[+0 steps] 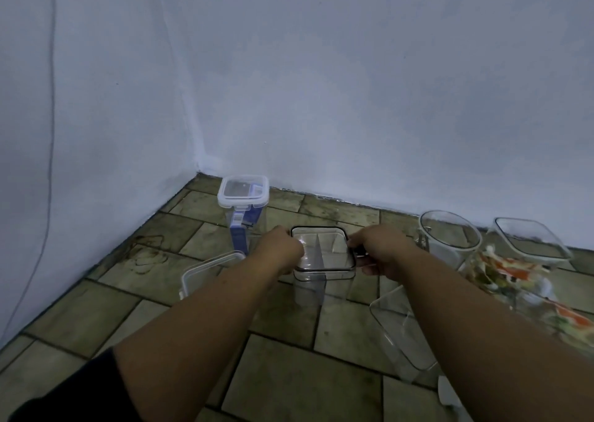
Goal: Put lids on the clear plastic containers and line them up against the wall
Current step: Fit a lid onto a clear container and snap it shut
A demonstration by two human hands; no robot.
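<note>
A clear square container (323,285) with a dark-rimmed lid (324,249) stands on the tiled floor in the middle. My left hand (281,248) grips the lid's left edge. My right hand (381,251) grips its right edge at a dark latch. A tall lidded container (242,196) with a blue label stands near the corner by the wall. A clear open container (207,272) sits under my left forearm. To the right stand a round open container (450,232), a square-mouthed one (533,240) and a tipped empty one (401,331).
Pale blue walls (353,100) meet in a corner at the back left. A colourful printed cloth (527,290) lies under the right-hand containers. A thin cable (49,116) hangs down the left wall. Bare tiles (289,386) lie in front.
</note>
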